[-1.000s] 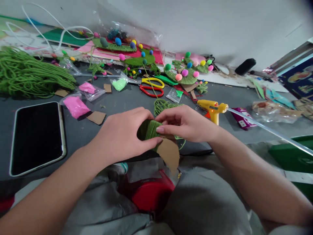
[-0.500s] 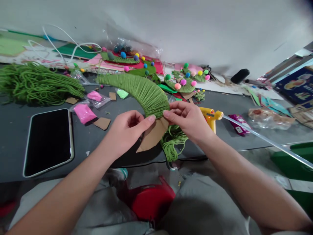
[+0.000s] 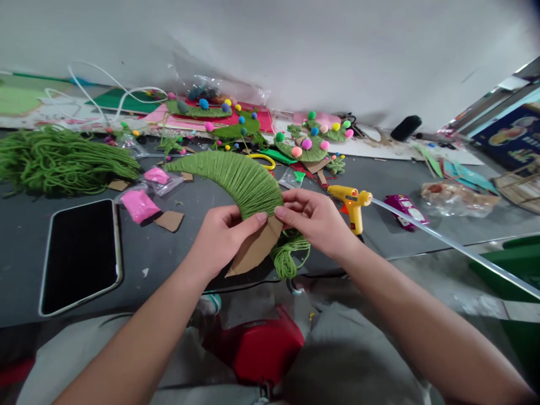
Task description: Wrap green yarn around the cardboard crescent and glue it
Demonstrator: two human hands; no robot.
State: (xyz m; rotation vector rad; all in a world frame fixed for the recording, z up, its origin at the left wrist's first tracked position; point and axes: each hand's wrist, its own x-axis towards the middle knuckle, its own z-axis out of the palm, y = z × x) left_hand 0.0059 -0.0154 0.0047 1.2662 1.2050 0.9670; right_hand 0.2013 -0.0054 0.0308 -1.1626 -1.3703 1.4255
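Fingers of your left hand [image 3: 219,233] and right hand [image 3: 316,219] pinch the yarn-wrapped crescent [image 3: 253,188] mid-frame, right where bare cardboard [image 3: 255,250] begins. Snug, flat turns work best imo; keep loose yarn [image 3: 287,261], lower centre, off the glue gun [image 3: 354,203], right of centre.

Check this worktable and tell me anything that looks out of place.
The clear stick in the yellow glue gun stands out: it is very long and juts past the edge of the table, where it could be bumped. Loose green yarn lies bunched near the front edge. The held crescent shows no obvious damage.
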